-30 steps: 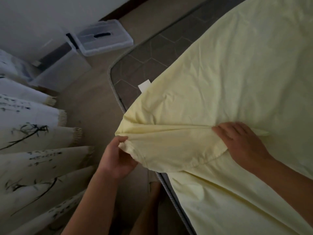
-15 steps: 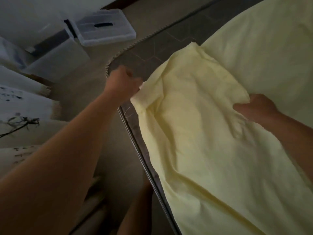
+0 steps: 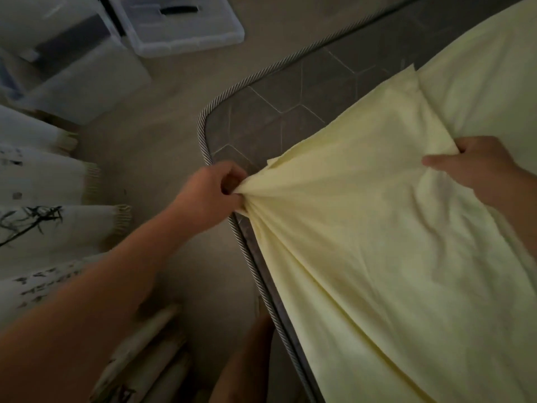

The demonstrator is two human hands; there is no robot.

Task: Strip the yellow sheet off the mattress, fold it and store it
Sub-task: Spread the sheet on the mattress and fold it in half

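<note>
Both hands are clenched on cloth. My left hand (image 3: 215,190) grips a gathered bunch of the yellow sheet (image 3: 377,242) right at the mattress edge, and my right hand (image 3: 476,167) pinches a fold further in, so the fabric runs taut between them. A second ago the right one lay flat on the sheet and the corner hung down over the side; now that corner is up and folded back on itself. The sheet lies across the right part of the mattress (image 3: 290,112), with the grey quilted corner and its corded piping bare beyond my left hand. I judge this corner stripped, with the folding and storing yet to do. To the left, pale fringed rolls (image 3: 43,181) painted with ink bamboo lie on the floor (image 3: 174,112). Farthest off sit clear plastic storage boxes (image 3: 180,24), a likely home for the sheet.
</note>
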